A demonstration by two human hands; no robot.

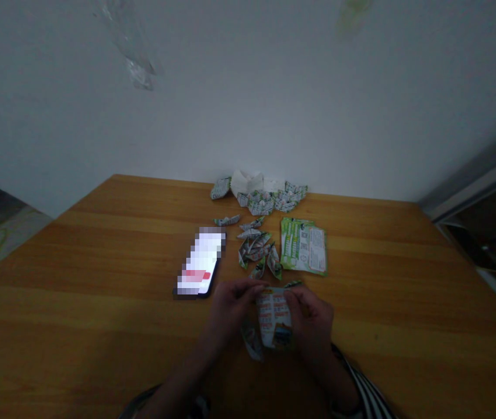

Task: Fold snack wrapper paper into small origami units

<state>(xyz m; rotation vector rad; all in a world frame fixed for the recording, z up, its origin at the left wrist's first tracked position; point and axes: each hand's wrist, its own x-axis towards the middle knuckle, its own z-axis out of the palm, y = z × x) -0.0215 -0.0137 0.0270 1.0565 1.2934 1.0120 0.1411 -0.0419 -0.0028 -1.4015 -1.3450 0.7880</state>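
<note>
Fingers point(253, 288) of the left hand point(230, 305) pinch the upper left edge of a small white paper sheet with red print and a dark picture in its lower corner point(271, 314); those of the right hand point(314, 317) grasp its right edge, so that it is held between the hands over the near part of the brown wood-grained counter point(99, 262). A narrow folded piece of grey-green printed paper point(252, 343) lies beside the sheet, near the left wrist. Beyond the hands is a loose cluster of small, pointed, folded pieces of green-and-white printed paper point(256, 247). To its left lies a black-edged phone with a lit white screen point(202, 262), its content blurred; to its right, a flat stack of green-and-white printed sheets point(303, 247). Farther back, crumpled printed papers point(260, 203) and white tissue-like paper point(245, 183) lie near the pale wall point(274, 99).
</note>
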